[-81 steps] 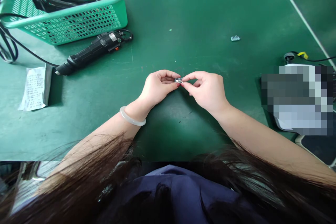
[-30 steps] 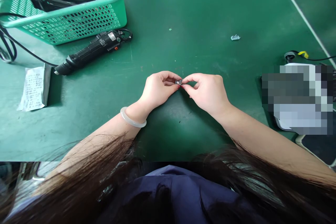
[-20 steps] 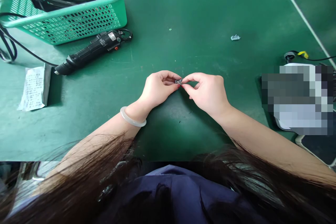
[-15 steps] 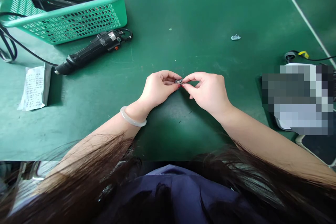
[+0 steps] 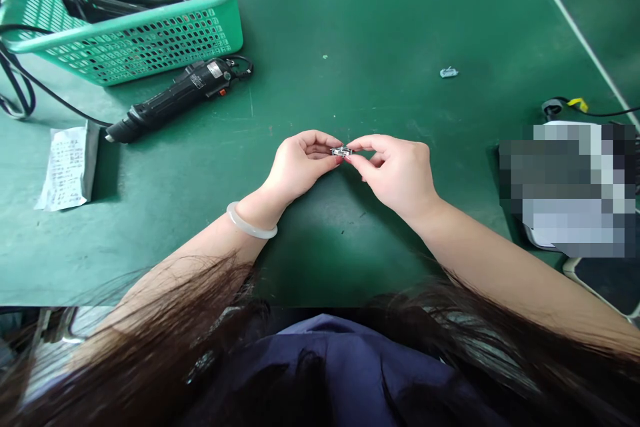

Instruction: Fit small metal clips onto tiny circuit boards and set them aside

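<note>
Between the fingertips of both hands is a small silvery metal part (image 5: 342,151) with dark gaps; its exact kind is too small to make out. My left hand (image 5: 303,163), with a pale bangle (image 5: 251,222) at the wrist, pinches the part's left end between thumb and fingers. From the other side, my right hand (image 5: 397,173) grips the right end with thumb and forefinger. Both hands are just above the green tabletop (image 5: 345,247). The fingertips cover the part's two ends.
A black electric screwdriver (image 5: 170,99) lies at the left before a green basket (image 5: 145,37) holding cables. Near it stands a packet with writing (image 5: 67,167). A small pale piece (image 5: 449,72) lies at the back right. Something pixelated (image 5: 567,190) sits on the right.
The small metal part has been turned between the fingertips and shows a brighter, longer side. My left hand has shifted slightly left and away from me.
</note>
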A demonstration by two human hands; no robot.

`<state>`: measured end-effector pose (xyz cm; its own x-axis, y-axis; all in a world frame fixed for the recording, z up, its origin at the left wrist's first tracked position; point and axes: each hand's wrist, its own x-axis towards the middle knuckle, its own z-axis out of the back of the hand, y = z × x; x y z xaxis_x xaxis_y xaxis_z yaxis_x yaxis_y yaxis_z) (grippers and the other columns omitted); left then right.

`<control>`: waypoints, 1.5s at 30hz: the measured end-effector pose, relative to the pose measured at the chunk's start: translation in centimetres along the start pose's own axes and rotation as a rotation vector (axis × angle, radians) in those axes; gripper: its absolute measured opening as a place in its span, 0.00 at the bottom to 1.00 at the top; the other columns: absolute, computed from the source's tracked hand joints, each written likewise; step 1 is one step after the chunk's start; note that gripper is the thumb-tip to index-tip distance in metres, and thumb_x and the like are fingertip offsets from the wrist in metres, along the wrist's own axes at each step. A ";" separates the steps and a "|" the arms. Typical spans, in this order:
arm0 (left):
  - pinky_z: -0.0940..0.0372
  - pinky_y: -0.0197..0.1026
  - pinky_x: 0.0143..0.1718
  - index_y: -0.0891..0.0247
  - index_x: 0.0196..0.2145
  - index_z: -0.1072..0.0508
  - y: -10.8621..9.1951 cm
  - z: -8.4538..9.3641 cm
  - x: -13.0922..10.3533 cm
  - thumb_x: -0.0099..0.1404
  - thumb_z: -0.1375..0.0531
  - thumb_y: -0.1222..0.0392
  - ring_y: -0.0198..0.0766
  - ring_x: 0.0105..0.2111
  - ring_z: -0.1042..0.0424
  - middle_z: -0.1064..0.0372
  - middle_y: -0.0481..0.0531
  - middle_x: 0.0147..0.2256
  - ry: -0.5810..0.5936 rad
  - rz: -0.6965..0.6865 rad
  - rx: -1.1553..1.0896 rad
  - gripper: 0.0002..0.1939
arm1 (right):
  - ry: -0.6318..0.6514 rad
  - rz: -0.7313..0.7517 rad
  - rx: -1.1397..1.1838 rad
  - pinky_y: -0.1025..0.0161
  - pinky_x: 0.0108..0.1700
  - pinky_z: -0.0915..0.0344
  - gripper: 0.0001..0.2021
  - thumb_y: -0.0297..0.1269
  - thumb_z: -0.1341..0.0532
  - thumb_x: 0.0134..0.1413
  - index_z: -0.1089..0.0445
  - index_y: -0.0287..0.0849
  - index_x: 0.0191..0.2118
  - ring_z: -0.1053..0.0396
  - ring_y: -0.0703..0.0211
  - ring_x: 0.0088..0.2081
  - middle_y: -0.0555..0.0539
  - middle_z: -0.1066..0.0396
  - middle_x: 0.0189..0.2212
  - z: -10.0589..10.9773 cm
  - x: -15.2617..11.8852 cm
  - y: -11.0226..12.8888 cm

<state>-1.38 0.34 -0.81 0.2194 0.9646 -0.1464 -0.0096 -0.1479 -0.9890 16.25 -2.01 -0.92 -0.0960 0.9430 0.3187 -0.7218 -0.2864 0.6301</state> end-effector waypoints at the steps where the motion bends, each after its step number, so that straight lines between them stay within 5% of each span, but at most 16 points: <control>1: 0.27 0.44 0.51 0.66 0.34 0.24 0.1 0.0 0.0 0.53 0.31 0.68 0.36 0.37 0.20 0.20 0.52 0.35 -0.003 -0.003 -0.014 0.10 | -0.016 0.030 -0.027 0.59 0.35 0.30 0.07 0.38 0.35 0.58 0.21 0.46 0.41 0.27 0.59 0.25 0.48 0.19 0.33 -0.1 0.1 -0.2; 6: 0.28 0.43 0.51 0.65 0.35 0.25 0.4 0.1 0.3 0.52 0.30 0.68 0.35 0.38 0.21 0.21 0.50 0.36 -0.042 -0.037 -0.054 0.12 | -0.058 0.123 -0.063 0.62 0.37 0.30 0.07 0.38 0.36 0.59 0.23 0.46 0.43 0.24 0.59 0.29 0.48 0.18 0.37 -0.7 0.7 -1.1; 19: 0.27 0.44 0.51 0.67 0.39 0.25 0.7 0.5 0.9 0.52 0.30 0.69 0.36 0.38 0.20 0.20 0.53 0.38 -0.050 -0.043 -0.082 0.16 | -0.131 0.192 -0.159 0.64 0.30 0.37 0.06 0.40 0.35 0.58 0.24 0.46 0.39 0.29 0.61 0.23 0.52 0.23 0.24 -1.8 1.4 -2.1; 36: 0.27 0.44 0.49 0.67 0.37 0.24 0.9 0.4 1.1 0.52 0.31 0.72 0.36 0.36 0.21 0.21 0.52 0.35 -0.051 -0.141 -0.012 0.13 | -0.121 0.136 -0.076 0.62 0.35 0.34 0.06 0.38 0.34 0.55 0.27 0.46 0.39 0.24 0.58 0.30 0.51 0.22 0.30 -1.7 1.5 -1.8; 45: 0.28 0.44 0.51 0.67 0.36 0.24 0.1 0.0 0.4 0.55 0.33 0.73 0.33 0.34 0.22 0.22 0.51 0.32 -0.023 -0.051 -0.077 0.10 | -0.102 0.143 0.010 0.62 0.36 0.32 0.06 0.37 0.35 0.54 0.28 0.45 0.39 0.21 0.53 0.37 0.49 0.21 0.31 -1.5 1.1 -1.5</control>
<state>-1.28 0.76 -0.93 0.1948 0.9760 -0.0970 0.0764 -0.1137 -0.9906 16.21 -0.34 -2.57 -0.1266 0.8705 0.4756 -0.6989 -0.4185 0.5800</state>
